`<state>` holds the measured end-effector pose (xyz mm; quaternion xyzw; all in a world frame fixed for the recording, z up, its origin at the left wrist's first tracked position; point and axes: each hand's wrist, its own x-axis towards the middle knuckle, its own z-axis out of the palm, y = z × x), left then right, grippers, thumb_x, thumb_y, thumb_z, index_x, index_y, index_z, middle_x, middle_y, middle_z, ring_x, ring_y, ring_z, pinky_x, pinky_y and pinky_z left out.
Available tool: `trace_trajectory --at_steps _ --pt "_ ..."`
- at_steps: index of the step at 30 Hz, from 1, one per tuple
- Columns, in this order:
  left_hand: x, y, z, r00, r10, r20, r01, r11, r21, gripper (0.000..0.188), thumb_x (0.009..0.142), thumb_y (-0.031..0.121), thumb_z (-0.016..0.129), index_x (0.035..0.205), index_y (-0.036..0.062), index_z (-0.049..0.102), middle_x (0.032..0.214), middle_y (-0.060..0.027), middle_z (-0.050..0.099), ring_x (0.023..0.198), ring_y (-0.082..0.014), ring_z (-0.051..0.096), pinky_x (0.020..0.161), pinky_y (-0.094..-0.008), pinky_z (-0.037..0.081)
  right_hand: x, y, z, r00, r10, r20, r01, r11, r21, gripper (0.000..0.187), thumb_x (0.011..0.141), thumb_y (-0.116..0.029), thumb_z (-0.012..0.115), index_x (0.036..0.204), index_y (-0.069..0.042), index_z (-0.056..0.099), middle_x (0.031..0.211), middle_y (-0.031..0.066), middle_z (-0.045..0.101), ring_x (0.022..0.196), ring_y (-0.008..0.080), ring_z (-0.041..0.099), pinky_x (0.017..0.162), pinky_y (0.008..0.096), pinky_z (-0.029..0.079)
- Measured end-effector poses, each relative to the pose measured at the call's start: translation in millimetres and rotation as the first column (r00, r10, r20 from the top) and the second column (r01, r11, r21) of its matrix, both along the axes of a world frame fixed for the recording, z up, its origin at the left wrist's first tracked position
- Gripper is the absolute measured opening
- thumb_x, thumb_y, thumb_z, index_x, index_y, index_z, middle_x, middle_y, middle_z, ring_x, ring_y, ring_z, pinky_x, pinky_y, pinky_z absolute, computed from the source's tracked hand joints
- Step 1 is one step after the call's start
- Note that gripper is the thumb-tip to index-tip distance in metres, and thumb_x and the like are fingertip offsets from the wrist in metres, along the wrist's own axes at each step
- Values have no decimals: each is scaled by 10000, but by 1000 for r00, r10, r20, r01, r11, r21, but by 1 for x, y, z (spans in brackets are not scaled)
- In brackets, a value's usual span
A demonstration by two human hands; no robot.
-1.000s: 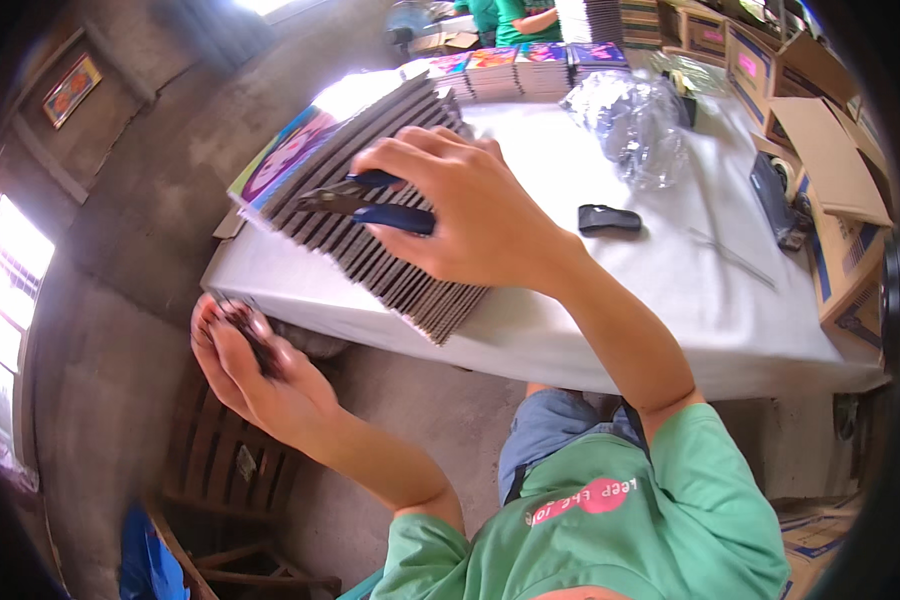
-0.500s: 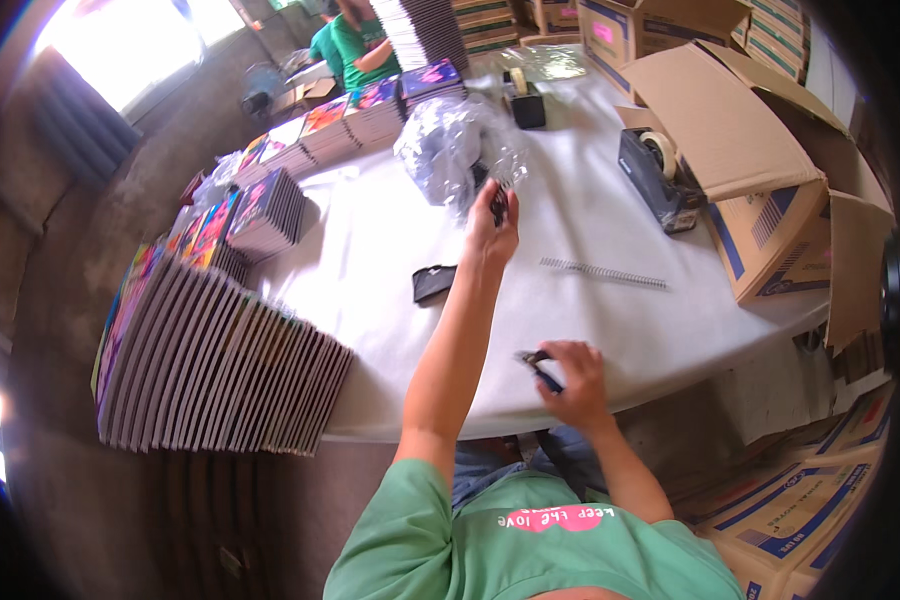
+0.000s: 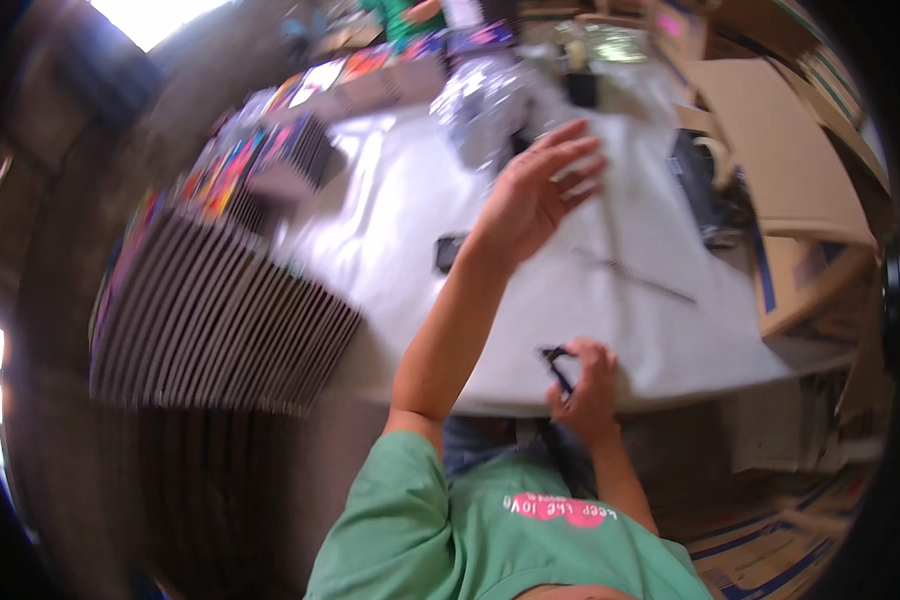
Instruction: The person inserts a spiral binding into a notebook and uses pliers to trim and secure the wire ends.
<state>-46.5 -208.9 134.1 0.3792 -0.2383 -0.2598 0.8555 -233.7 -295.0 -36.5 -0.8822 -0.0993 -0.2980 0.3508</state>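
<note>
My left hand is raised over the middle of the table, fingers stretched and apart, holding nothing that I can see. Just beyond it lies a crumpled clear plastic bag, with something dark beside it partly hidden by the hand. Close to the table's near edge, my right hand is closed on small dark-handled pliers. A thin spiral binding coil lies on the white cloth to the right of my left hand. Left of my forearm sits a small black object, too blurred to name.
A tall row of spiral-edged books stands at the left. Smaller book stacks line the far-left side. Tape dispensers and open cardboard boxes occupy the right. Another person in green is at the far end.
My left hand has opened and moved slightly right, away from the dark thing it was on beside the bag. My right hand still grips the pliers. The whole view has shifted and blurred.
</note>
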Motion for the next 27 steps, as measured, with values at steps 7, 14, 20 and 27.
trace_trajectory --at_steps 7,14,20,27 --pt "-197 249 19 558 336 759 -333 928 -167 165 891 199 593 993 71 571 922 -80 569 838 -201 571 681 -327 487 8 18 20 999 -41 12 42 997 -60 370 850 -128 591 1216 -82 559 1156 143 551 1090 303 517 915 404 384" --pt "-206 369 90 -496 465 734 -868 -238 -436 523 978 422 318 1295 32 465 1356 -148 441 1279 -253 355 1014 -447 297 1 179 79 857 513 33 -500 846 -184 434 763 -164 656 1192 -220 608 1027 54 568 967 221 538 847 380 364" --pt "-140 486 114 -360 -107 927 -820 -438 -369 479 915 327 469 1319 71 430 1237 -109 519 1216 -187 400 1004 -347 320 -23 240 20 893 445 -69 -440 829 -345 495 744 -201 679 1223 -235 561 1086 42 493 1005 211 478 833 451 315" --pt "-98 494 84 -396 -227 890 -753 -474 -456 473 898 293 492 1313 75 426 1220 -92 524 1195 -171 411 994 -323 333 -20 281 -11 952 304 44 -263 878 -399 481 745 -197 677 1208 -254 561 1117 40 496 1056 194 466 910 509 280"
